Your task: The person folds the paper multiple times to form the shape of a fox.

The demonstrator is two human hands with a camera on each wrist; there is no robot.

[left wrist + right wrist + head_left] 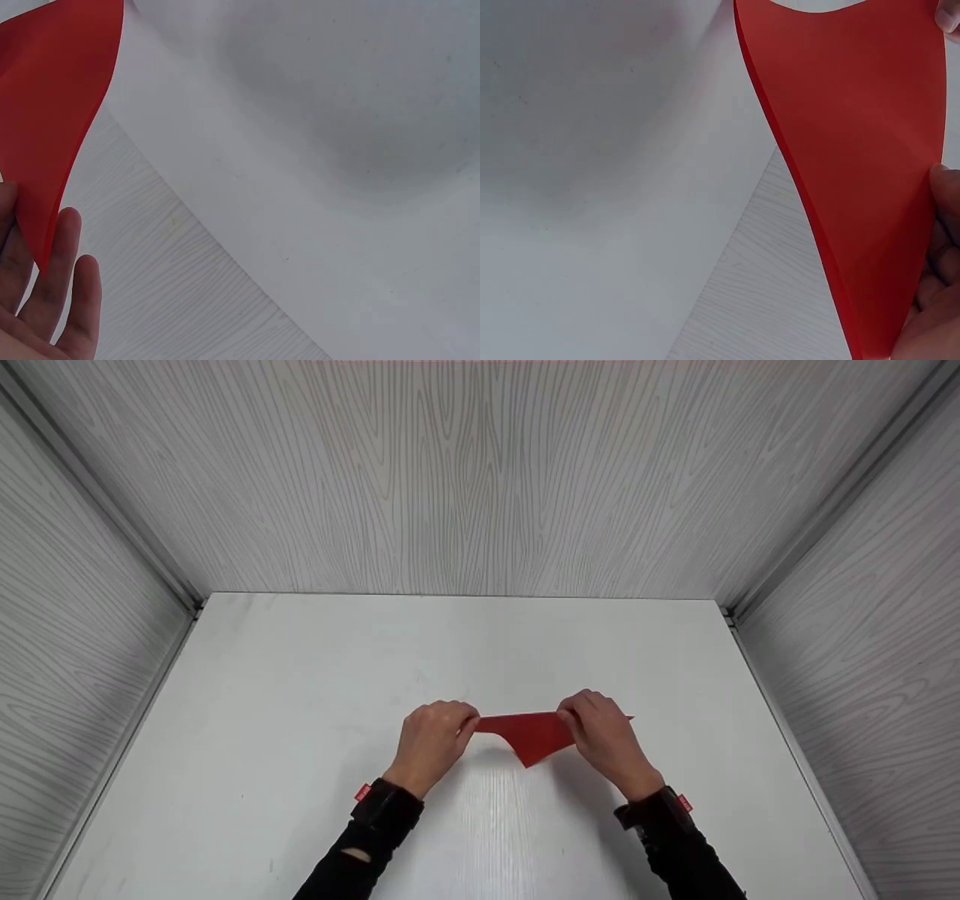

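A piece of red paper (531, 735), looking folded and cut to a curved, pointed shape, is held up above the white table between both hands. My left hand (435, 739) pinches its left end. The right hand (604, 739) grips it nearer the right end, and a small tip sticks out beyond the fingers. Layered edges of the red paper (855, 150) show in the right wrist view. In the left wrist view the paper's tip lies against the fingers of the left hand (52, 292).
The white tabletop (315, 675) spreads under both hands. Grey wood-grain panels stand at the back (465, 480), the left (75, 585) and the right (877, 607). Black bands are worn on both wrists.
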